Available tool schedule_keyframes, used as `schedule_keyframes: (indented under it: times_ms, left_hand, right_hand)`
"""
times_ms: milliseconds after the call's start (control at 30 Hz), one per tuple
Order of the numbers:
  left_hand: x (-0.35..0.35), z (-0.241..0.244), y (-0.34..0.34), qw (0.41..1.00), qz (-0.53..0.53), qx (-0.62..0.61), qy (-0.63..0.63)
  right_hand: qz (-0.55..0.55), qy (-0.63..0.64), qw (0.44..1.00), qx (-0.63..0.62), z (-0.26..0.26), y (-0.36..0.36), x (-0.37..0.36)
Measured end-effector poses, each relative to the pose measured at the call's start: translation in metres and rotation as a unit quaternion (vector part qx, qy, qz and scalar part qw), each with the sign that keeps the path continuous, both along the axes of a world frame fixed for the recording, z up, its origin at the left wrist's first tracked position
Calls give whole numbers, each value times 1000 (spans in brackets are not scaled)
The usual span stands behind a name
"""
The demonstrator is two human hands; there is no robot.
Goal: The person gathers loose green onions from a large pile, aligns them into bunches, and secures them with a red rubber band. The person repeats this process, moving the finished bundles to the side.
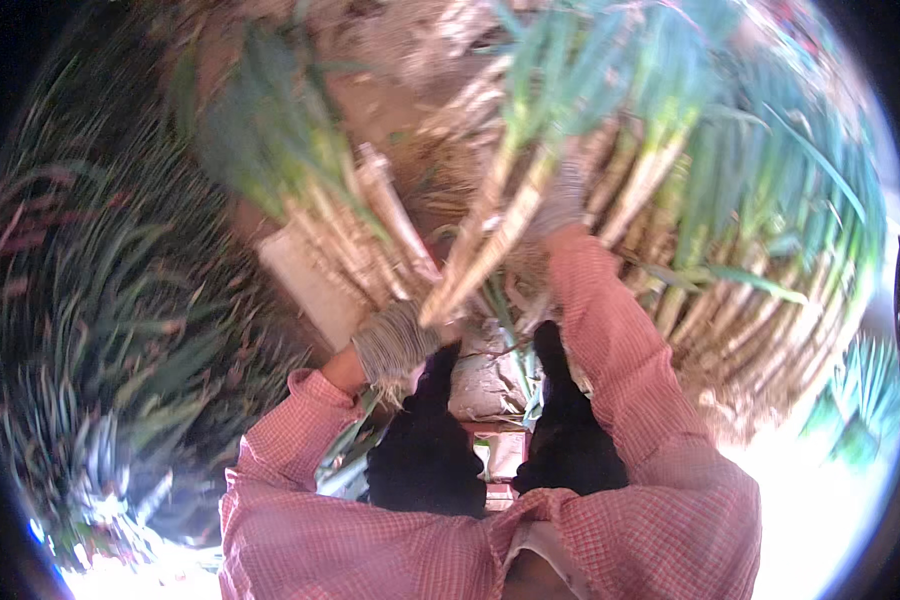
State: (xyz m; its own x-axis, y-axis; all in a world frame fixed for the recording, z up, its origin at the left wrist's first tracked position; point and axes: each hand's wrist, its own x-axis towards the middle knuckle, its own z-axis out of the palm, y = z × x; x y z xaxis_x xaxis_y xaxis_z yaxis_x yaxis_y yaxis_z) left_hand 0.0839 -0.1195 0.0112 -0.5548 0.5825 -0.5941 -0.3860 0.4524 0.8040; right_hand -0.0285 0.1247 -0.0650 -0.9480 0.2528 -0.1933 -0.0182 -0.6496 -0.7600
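Observation:
My left hand, in a striped knit glove, is at the lower ends of a bunch of long green onions; its fingers are mostly hidden. These stalks lean up and left beside a pale flat board or block. My right hand, gloved too, is blurred behind the stalks of other long green onions, whose pale lower ends point down towards my left hand. Whether its fingers close on them cannot be made out. A whitish rod-like thing stands between the two bunches.
A large pile of long green onions curves along the right. Dark leafy greens cover the left side. Brown soil or debris shows ahead, and a reddish object lies between my black-clad legs.

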Motion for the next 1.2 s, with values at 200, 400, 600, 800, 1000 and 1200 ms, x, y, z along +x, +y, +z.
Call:
schedule_keyframes:
  times_ms: [200,400,600,800,1000,1200]
  left_hand:
    - [94,38,-76,961,-63,-269,10]
    - [148,19,-70,911,176,-275,251]
    - [113,-20,-87,765,617,185,7]
    - [64,-126,-113,822,562,-79,-38]
    - [77,-237,-120,816,387,-429,26]
    - [94,-163,-128,809,195,-517,201]
  right_hand:
    - [-26,-3,988,-152,19,-28,4]
    - [198,42,947,-249,114,-52,-2]
    - [361,123,924,11,180,-161,-72]
    - [350,-44,826,440,72,-132,8]
    - [682,31,534,499,-44,-74,148]
    - [681,-75,634,357,12,-67,108]
